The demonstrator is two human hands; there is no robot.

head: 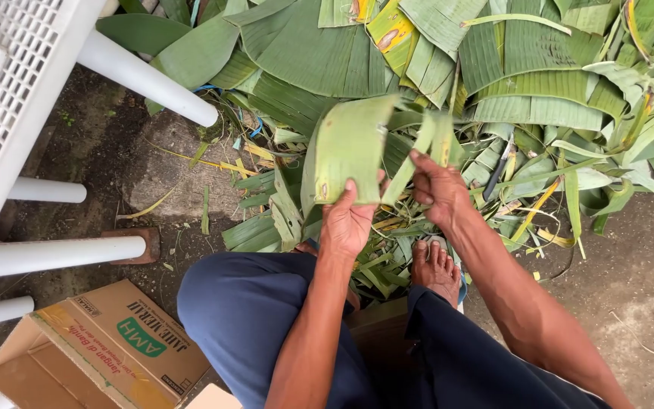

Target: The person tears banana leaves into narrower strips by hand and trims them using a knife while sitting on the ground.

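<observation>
My left hand (347, 220) grips the lower edge of a green banana leaf piece (351, 144), held upright in front of me. A narrow strip (427, 144) at that leaf's right side is pinched by my right hand (437, 185), and the strip splits away from the main piece. Both hands hover above a heap of leaf scraps (387, 250) on the ground. My knees in dark blue trousers (255, 310) and a bare foot (434, 266) are below the hands.
A big pile of whole banana leaves (509, 68) covers the ground ahead. A white plastic chair (17, 98) with round legs stands at left. An open cardboard box (104, 348) lies at lower left. Bare dirt ground (637, 265) is at right.
</observation>
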